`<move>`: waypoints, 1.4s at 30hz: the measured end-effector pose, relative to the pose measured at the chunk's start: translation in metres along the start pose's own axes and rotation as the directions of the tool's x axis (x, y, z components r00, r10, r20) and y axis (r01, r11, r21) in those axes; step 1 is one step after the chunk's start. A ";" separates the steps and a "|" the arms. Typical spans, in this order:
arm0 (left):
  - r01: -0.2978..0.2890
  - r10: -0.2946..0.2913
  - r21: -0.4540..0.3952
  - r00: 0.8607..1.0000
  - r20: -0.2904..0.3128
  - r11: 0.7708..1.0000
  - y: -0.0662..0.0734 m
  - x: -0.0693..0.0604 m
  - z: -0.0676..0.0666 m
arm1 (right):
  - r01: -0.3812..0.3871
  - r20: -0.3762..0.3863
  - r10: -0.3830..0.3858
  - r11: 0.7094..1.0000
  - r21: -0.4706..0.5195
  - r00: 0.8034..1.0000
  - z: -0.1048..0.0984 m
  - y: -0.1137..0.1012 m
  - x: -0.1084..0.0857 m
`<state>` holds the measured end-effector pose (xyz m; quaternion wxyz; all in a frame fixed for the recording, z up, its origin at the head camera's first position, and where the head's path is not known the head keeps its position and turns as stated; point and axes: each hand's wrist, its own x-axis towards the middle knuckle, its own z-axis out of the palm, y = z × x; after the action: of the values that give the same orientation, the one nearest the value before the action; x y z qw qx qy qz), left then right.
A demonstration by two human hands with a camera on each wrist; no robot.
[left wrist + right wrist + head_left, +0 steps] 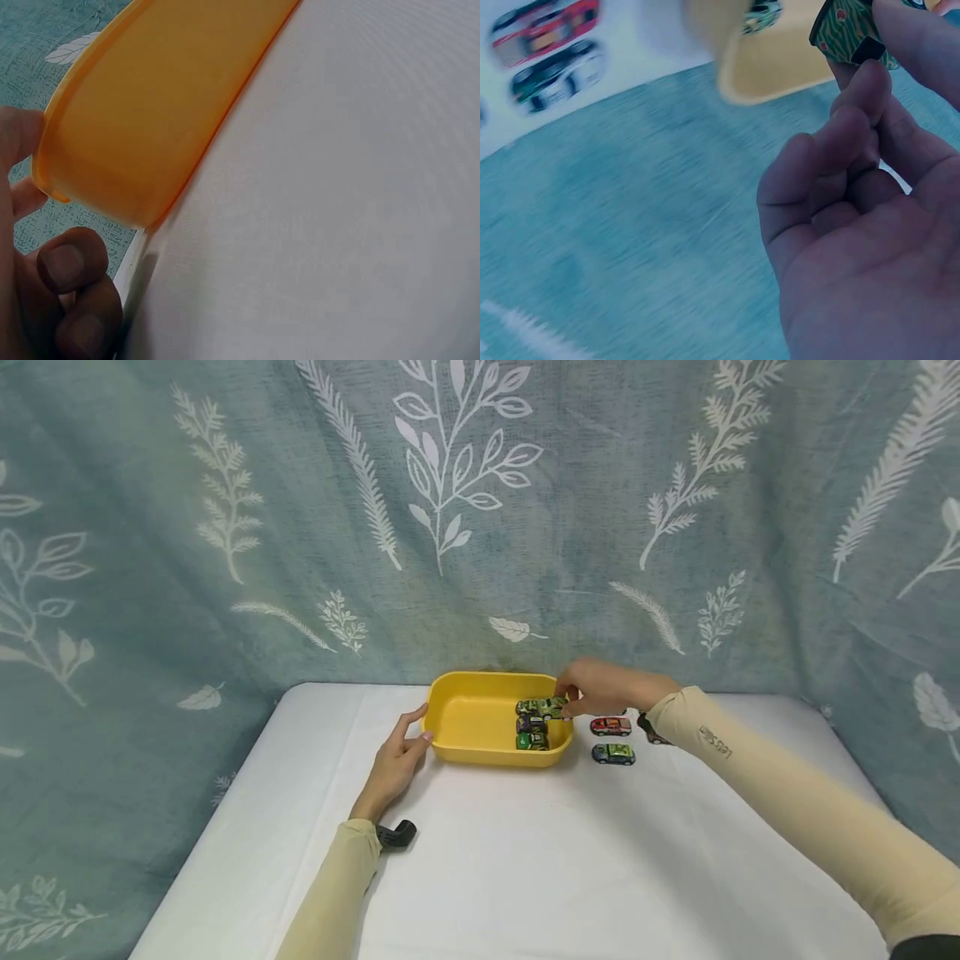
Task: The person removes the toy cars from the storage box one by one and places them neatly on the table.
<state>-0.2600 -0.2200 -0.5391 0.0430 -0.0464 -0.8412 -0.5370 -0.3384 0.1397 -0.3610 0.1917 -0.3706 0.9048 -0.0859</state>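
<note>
A yellow plastic tray [472,758] lies on the white table, and its left end is pinched at the rim by my left hand [396,764]. In the left wrist view, the thumb and a finger sit on either side of the rim [46,142]. Over the tray's right end, my right hand [600,687] pinches a green patterned toy car [555,708]. That car [847,34] shows its striped body in the right wrist view. Beneath it, several toy cars stand along the tray's right side, among them a purple one [529,724] and a green one [532,741].
Right of the tray are a red toy car [611,727] and a blue-green toy car [613,754]. A dark car [654,732] is partly covered by the right wrist. A leaf-patterned curtain [480,568] hangs behind the white table [525,860].
</note>
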 end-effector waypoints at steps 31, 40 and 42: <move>0.024 -0.024 0.024 1.000 0.001 0.999 0.002 -0.001 0.000 | -0.224 -0.033 0.223 0.974 -0.029 0.974 0.069 0.119 -0.129; 0.012 -0.012 -0.010 1.000 0.012 1.000 0.000 0.000 0.000 | -0.224 -0.092 0.219 0.973 -0.051 0.971 0.082 0.118 -0.120; 0.014 -0.014 -0.012 1.000 0.010 1.000 0.000 0.000 0.000 | -0.218 -0.090 0.213 0.975 -0.046 0.973 0.083 0.117 -0.119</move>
<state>-0.2600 -0.2200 -0.5391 0.0348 -0.0436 -0.8386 -0.5419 -0.3016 0.3055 -0.4381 0.1510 -0.2713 0.9490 -0.0549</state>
